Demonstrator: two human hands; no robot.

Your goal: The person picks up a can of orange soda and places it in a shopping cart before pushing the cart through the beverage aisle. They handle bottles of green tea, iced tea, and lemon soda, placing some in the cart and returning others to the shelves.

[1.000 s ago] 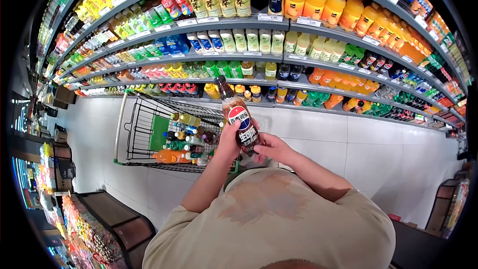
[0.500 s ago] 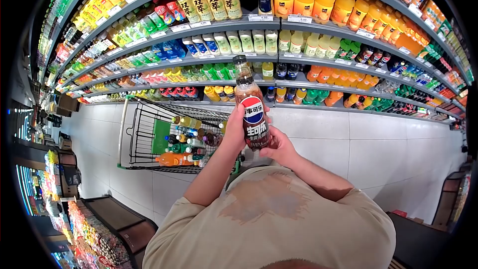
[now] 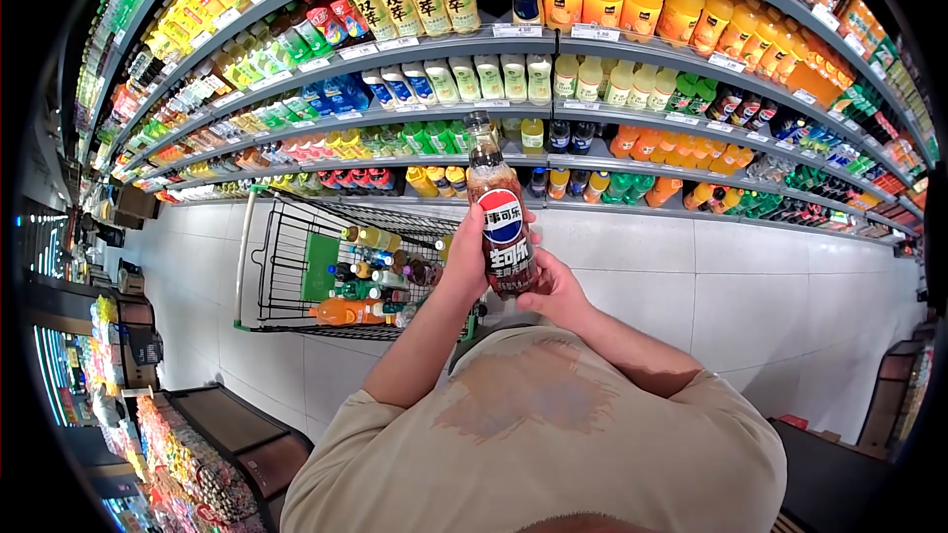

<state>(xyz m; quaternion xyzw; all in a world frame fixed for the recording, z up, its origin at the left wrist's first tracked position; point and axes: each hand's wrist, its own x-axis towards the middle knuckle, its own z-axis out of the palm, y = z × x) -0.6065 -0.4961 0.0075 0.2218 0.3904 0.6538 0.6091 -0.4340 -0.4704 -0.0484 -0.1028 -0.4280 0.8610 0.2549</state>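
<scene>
A dark cola bottle [image 3: 504, 227] with a red, white and blue round label is held upright in front of my chest, its black cap toward the shelves. My left hand [image 3: 464, 255] is wrapped round the bottle's left side. At the lower right of the bottle, my right hand [image 3: 557, 292] grips it near the base. To the left of my hands is a shopping cart [image 3: 321, 266] with a black wire basket, holding several bottles, among them an orange one [image 3: 348, 312] lying on its side.
Long curved shelves [image 3: 632, 123] full of drink bottles span the view ahead. Pale floor tiles [image 3: 750, 276] lie between me and the shelves. At the lower left stand bins of colourful packets [image 3: 183, 464], and a dark stand [image 3: 839, 464] is at the lower right.
</scene>
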